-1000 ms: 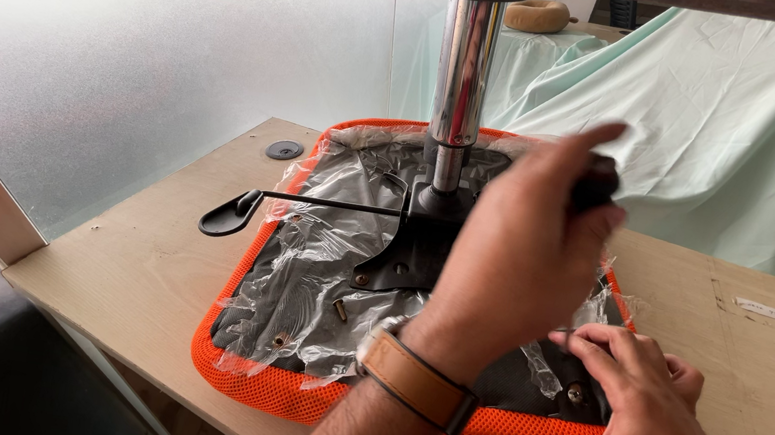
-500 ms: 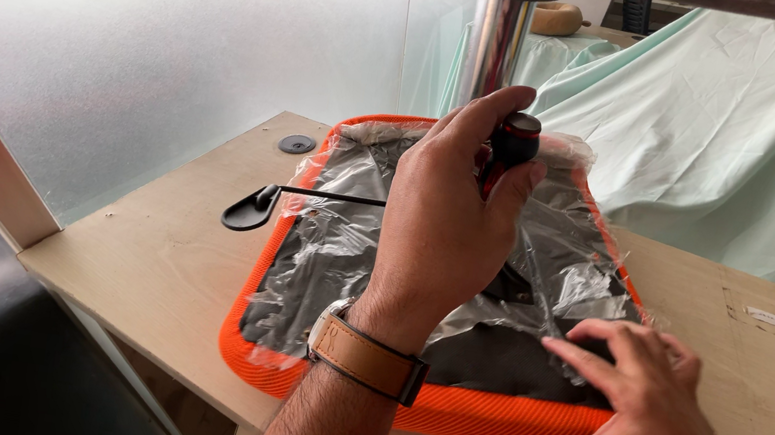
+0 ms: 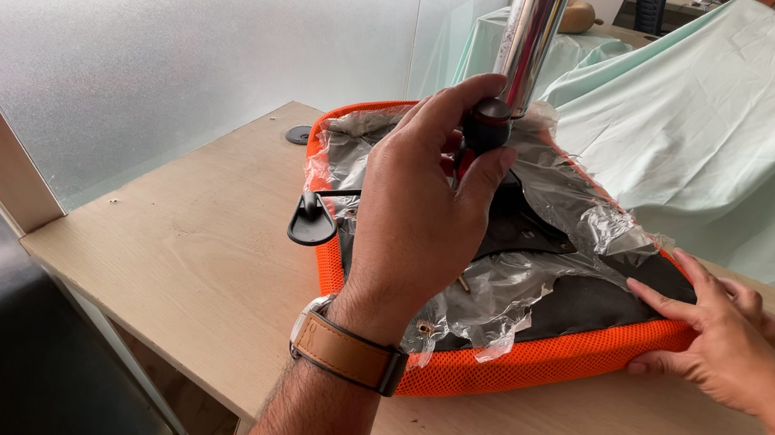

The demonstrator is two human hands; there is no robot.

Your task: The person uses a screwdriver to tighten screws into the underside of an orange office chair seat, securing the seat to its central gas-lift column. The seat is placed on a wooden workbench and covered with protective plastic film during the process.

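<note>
In the head view, an upturned orange seat (image 3: 529,364) is seen lying on the tabletop (image 3: 199,262), its black underside covered with torn clear plastic (image 3: 562,197). A chrome column (image 3: 532,31) rises from the seat's middle toward 12 o'clock. The left hand (image 3: 424,208) is held over the seat's near-left part, its fingers (image 3: 484,176) wrapped tight round the dark handle of a screwdriver (image 3: 484,125). The tool's long axis is held nearly upright, handle at 12 o'clock and shaft pointing down at 6 o'clock into the seat's underside; the tip is hidden behind the palm. The left hand is the nearer one to the column, just beside it. A black lever (image 3: 313,222) sticks out from the seat at 9 o'clock of that hand. The right hand (image 3: 715,334) is laid at 3 o'clock on the seat's near-right edge, its fingers spread flat and pressed on the rim, nothing being gripped. A brown strap (image 3: 343,353) is worn on the left wrist. Pale green cloth (image 3: 742,136) is draped behind.
</note>
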